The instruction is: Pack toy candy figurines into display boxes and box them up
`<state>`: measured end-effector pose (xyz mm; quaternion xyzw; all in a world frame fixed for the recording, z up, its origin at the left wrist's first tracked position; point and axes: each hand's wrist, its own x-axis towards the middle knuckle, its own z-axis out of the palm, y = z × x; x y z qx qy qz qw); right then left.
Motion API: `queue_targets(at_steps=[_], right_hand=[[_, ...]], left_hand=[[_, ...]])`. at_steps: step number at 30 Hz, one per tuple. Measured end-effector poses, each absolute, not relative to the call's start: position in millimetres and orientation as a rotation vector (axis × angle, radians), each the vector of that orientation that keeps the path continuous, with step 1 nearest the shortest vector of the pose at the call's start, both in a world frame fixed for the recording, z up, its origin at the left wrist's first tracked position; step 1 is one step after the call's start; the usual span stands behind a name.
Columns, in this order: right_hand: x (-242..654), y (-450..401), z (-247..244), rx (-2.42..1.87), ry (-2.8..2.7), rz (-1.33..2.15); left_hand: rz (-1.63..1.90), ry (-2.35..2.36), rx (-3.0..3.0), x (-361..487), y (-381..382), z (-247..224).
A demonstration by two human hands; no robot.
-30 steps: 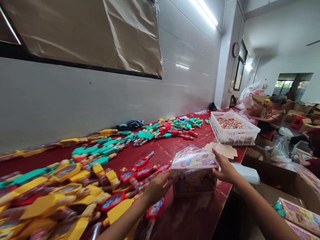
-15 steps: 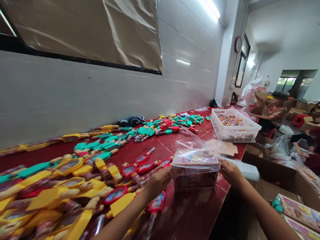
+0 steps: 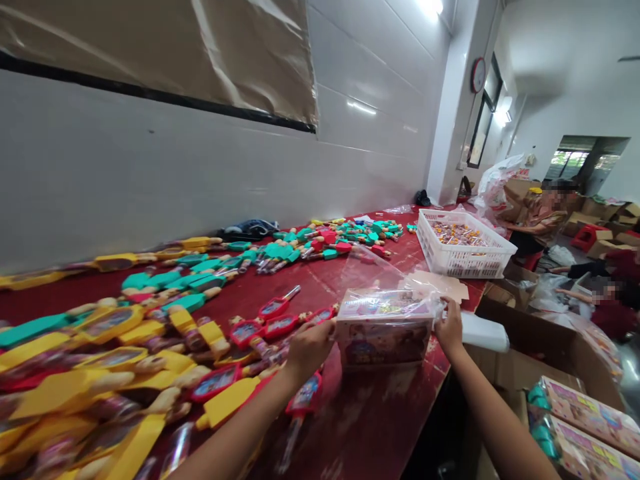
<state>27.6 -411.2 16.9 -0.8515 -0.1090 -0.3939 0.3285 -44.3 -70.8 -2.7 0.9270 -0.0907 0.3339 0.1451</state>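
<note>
A printed cardboard box [image 3: 385, 340] stands upright on the red table, with a clear plastic bag [image 3: 383, 273] over its top; the bag's loose end sticks up behind. At the box's left upper edge is my left hand [image 3: 313, 343], fingers closed, pinching the bag there. My right hand [image 3: 450, 327] is closed on the bag at the right upper corner. Left of the box lie red toy wands [image 3: 275, 307] with picture faces and yellow ones [image 3: 233, 403]. Just behind the right hand are a flat piece of cardboard [image 3: 440, 285] and a stack of clear bags [image 3: 485, 331].
Teal toys [image 3: 285, 250] are heaped along the wall. A white plastic crate [image 3: 465, 263] of small wrapped pieces stands at the table's right edge. Below right, an open carton [image 3: 540, 340] sits near more printed boxes [image 3: 590, 413]. Co-workers [image 3: 545, 213] sit at the far right.
Both hands have pulled the bag's edge up from the box's front, so more of its printed face shows. The view has shifted slightly.
</note>
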Motion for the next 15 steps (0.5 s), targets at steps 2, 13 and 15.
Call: queue_targets(at_steps=[2, 13, 15], right_hand=[[39.2, -406.4, 13.6, -2.187, -0.221, -1.023], [88.9, -402.0, 24.5, -2.35, -0.176, -0.727], [95.5, -401.1, 23.6, -2.383, -0.255, -0.647]], left_hand=[[0.95, -0.102, 2.638, -38.9, -71.0, 1.0], [0.734, -0.019, 2.656, -7.8, -79.1, 21.1], [0.778, -0.128, 2.607, -8.6, -78.2, 22.2]])
